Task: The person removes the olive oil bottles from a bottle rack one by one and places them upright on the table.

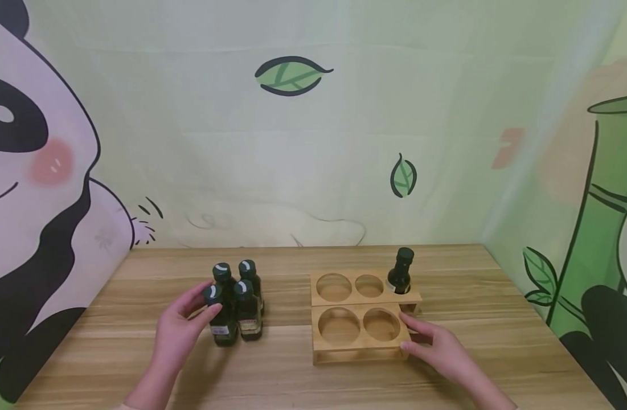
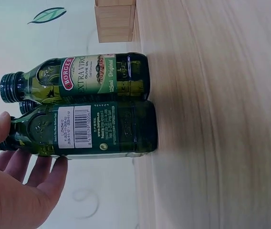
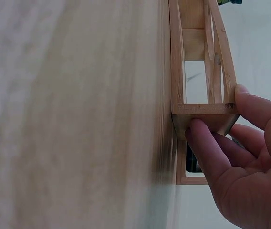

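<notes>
Left hand (image 1: 182, 330) pinches a bottle (image 1: 221, 319); right hand (image 1: 438, 350) grips the rack's (image 1: 359, 333) partly hidden corner.

In the left wrist view, the upper olive oil bottle (image 2: 85, 78) near the table's left edge carries a red band reading "BORGES", then "EXTRA VIRGIN OLIVE OIL", "Original" and "125 ml" on its label. The bottle below it (image 2: 85, 130) shows a white barcode sticker; its digits and small print are too fine to read. The head view's labels are illegible.
</notes>
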`<state>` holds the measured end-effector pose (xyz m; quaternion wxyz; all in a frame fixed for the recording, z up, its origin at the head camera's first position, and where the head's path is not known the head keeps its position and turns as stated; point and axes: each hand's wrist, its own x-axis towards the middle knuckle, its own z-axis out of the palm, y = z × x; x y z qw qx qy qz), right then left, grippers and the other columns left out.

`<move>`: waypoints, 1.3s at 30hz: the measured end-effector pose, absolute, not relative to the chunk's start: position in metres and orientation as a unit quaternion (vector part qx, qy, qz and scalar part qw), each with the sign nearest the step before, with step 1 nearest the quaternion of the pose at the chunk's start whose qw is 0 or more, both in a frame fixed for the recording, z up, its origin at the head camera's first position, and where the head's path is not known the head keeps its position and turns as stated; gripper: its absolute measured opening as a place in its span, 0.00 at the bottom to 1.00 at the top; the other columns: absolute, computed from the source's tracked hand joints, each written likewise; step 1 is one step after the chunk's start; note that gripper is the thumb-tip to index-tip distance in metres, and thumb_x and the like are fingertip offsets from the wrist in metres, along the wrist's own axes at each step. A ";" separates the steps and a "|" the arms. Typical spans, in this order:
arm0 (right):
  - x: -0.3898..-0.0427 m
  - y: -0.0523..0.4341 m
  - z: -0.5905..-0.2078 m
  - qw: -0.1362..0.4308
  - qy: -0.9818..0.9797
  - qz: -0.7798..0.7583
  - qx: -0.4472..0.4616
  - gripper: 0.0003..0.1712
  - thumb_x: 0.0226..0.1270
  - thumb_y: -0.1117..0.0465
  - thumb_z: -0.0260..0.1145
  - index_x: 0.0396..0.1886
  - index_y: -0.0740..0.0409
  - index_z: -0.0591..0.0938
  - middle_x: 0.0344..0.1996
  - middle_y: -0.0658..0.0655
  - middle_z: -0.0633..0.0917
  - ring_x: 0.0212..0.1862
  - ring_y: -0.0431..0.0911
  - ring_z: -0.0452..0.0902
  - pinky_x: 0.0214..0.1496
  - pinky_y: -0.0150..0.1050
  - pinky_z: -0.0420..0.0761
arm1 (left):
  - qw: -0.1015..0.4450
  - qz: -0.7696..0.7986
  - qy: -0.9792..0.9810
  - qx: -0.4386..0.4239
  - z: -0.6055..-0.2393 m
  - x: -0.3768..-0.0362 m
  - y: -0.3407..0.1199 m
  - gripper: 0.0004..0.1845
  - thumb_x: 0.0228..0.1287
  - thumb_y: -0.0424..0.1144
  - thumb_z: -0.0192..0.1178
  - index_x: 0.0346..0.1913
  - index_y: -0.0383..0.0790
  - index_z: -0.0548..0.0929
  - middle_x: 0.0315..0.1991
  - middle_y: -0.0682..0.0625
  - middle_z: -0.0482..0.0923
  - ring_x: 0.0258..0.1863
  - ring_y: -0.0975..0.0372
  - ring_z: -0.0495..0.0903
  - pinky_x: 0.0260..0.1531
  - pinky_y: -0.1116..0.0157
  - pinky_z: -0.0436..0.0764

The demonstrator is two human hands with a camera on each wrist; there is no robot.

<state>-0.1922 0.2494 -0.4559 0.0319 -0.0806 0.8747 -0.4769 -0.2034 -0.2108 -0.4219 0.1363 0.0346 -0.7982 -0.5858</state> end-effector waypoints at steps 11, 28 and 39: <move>-0.192 0.250 -0.457 0.028 0.875 -0.477 -0.080 0.35 0.60 0.60 0.74 0.66 0.65 0.75 0.65 0.71 0.71 0.50 0.54 0.82 0.46 0.36 0.84 | 0.159 -0.569 -0.807 -0.001 -0.419 -0.199 -0.215 0.34 0.60 0.36 0.71 0.69 0.35 0.71 0.62 0.38 0.76 0.49 0.76 0.75 0.49 0.77 0.76; -0.193 0.252 -0.457 0.039 0.870 -0.482 -0.094 0.36 0.61 0.59 0.74 0.67 0.67 0.73 0.66 0.73 0.70 0.51 0.56 0.82 0.45 0.36 0.84 | 0.195 -0.455 -0.869 -0.006 -0.390 -0.183 -0.223 0.31 0.65 0.46 0.68 0.68 0.39 0.73 0.53 0.44 0.83 0.53 0.55 0.79 0.60 0.51 0.72; -0.192 0.251 -0.456 0.037 0.870 -0.484 -0.088 0.36 0.61 0.59 0.74 0.67 0.66 0.74 0.66 0.73 0.70 0.51 0.56 0.82 0.44 0.36 0.84 | 0.227 -0.449 -0.864 -0.030 -0.369 -0.169 -0.204 0.31 0.62 0.45 0.70 0.68 0.44 0.74 0.53 0.48 0.83 0.52 0.58 0.79 0.60 0.44 0.68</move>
